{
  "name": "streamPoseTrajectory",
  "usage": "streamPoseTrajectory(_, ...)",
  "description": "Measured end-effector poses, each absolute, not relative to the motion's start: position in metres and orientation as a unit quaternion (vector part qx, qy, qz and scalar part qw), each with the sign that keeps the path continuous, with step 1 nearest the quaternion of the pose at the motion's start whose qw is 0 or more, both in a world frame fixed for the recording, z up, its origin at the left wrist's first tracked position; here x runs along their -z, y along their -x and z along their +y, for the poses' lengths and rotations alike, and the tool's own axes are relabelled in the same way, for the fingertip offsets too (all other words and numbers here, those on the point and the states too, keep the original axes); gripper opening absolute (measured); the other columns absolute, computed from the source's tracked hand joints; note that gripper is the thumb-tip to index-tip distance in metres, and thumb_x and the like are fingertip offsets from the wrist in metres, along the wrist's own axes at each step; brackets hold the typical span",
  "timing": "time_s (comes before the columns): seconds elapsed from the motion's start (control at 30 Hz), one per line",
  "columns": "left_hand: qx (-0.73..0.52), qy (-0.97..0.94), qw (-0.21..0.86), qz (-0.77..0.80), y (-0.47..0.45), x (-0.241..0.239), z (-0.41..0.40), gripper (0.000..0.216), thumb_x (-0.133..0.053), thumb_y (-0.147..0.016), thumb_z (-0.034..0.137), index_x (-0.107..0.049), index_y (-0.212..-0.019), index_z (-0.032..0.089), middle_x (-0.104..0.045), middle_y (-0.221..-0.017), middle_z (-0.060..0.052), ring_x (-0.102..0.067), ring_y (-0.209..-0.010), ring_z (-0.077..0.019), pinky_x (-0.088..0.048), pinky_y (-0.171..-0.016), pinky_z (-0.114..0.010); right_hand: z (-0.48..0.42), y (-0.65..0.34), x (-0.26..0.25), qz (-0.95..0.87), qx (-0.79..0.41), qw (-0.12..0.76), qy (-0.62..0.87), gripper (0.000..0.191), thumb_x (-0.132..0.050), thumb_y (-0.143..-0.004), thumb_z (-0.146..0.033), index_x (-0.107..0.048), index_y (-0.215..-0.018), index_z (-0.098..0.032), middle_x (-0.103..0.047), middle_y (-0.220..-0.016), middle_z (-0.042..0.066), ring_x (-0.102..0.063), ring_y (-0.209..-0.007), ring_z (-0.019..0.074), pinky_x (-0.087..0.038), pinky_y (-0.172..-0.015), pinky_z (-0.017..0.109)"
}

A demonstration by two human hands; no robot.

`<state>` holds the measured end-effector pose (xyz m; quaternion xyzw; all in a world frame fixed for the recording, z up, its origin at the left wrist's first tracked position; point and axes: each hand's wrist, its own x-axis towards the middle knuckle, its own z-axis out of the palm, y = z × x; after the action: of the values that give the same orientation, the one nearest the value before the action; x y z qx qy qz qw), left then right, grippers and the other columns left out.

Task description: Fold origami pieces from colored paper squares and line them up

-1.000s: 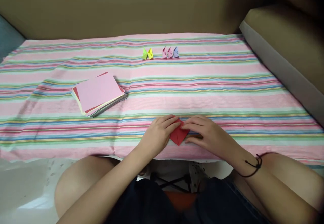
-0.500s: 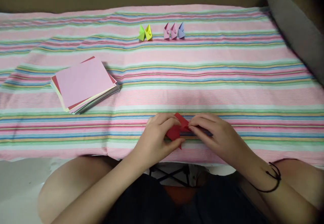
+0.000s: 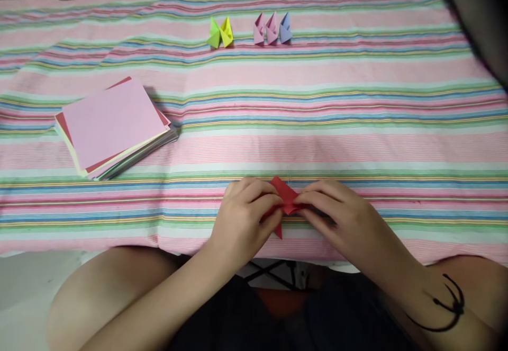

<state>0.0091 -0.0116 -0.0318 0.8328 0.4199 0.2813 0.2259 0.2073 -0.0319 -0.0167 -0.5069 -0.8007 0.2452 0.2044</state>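
A partly folded piece of red paper [image 3: 286, 188] is held between my two hands near the front edge of the cloth. My left hand [image 3: 248, 216] grips its left side, with curled fingers and thumb covering much of it. One red corner pokes out below that thumb, and another points up and away from me. On the right side, my right hand [image 3: 335, 210] pinches the paper's edge between thumb and fingertips. The fold under the fingers is hidden.
A striped cloth [image 3: 337, 144] covers the surface. To the left lies a stack of coloured paper [image 3: 115, 123], pink on top. Farther back stand green and yellow folded paper pieces [image 3: 220, 33], then two pink ones [image 3: 265, 29] and a blue one [image 3: 285, 29].
My left thumb has drawn in towards the fingers over the red paper. My right fingers have shifted slightly on its edge. The camera view has tilted down and moved closer.
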Motion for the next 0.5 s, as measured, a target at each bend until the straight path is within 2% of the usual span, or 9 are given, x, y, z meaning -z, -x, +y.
streamPoseTrajectory(0.27, -0.302, -0.807, 0.241, 0.446, -0.0132, 0.0345, -0.0127, 0.006, -0.062, -0.084, 0.018, -0.067, -0.086, 0.020, -0.068, -0.093, -0.004, -0.058, -0.088, -0.0195, -0.044, -0.074, -0.036, -0.0293, -0.2049, 0.0168, -0.775, -0.253, 0.205, 0.541, 0.009, -0.053, -0.091, -0.016, -0.061, -0.093, -0.021, -0.062, -0.088, 0.004, -0.058, -0.084, 0.0190, -0.046, -0.073, 0.033)
streamPoseTrajectory(0.5, -0.285, -0.783, 0.266, 0.485, -0.0169, 0.0324, -0.0133, 0.007, -0.062, -0.082, 0.014, -0.066, -0.084, 0.020, -0.064, -0.098, -0.005, -0.055, -0.094, -0.0204, -0.044, -0.080, -0.038, -0.0290, -0.2014, 0.0202, -0.764, -0.238, 0.199, 0.566, 0.006, -0.056, -0.089, -0.014, -0.056, -0.089, -0.020, -0.062, -0.086, 0.004, -0.057, -0.082, 0.0201, -0.044, -0.072, 0.034)
